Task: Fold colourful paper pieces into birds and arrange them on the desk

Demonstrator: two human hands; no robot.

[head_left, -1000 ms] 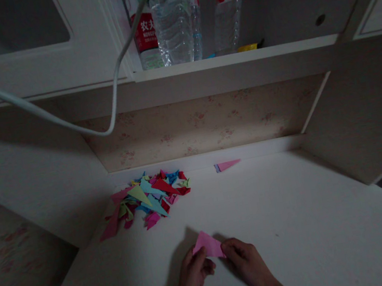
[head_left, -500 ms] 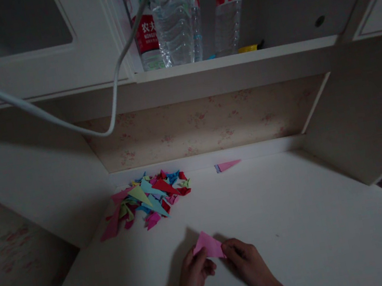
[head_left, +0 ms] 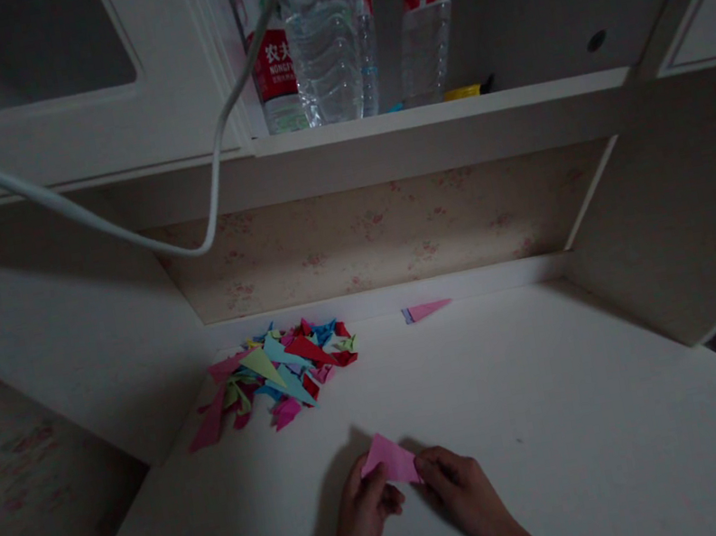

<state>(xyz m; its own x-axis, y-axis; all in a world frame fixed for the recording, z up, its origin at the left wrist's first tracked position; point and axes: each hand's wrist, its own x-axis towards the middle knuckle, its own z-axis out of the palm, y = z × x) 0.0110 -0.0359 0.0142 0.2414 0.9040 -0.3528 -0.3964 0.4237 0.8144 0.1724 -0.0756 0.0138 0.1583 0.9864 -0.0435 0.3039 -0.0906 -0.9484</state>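
Note:
A small pink piece of folded paper (head_left: 391,458) is held just above the white desk (head_left: 561,417), near its front edge. My left hand (head_left: 365,509) pinches its left end with fingers closed. My right hand (head_left: 459,489) pinches its right end, fingers also closed. Both wrists come in from the bottom of the view.
A heap of several coloured paper triangles (head_left: 276,373) lies at the back left of the desk. One pink folded piece (head_left: 426,310) rests alone by the back wall. Water bottles (head_left: 325,31) stand on a shelf above. A white cable (head_left: 119,235) hangs across the upper left.

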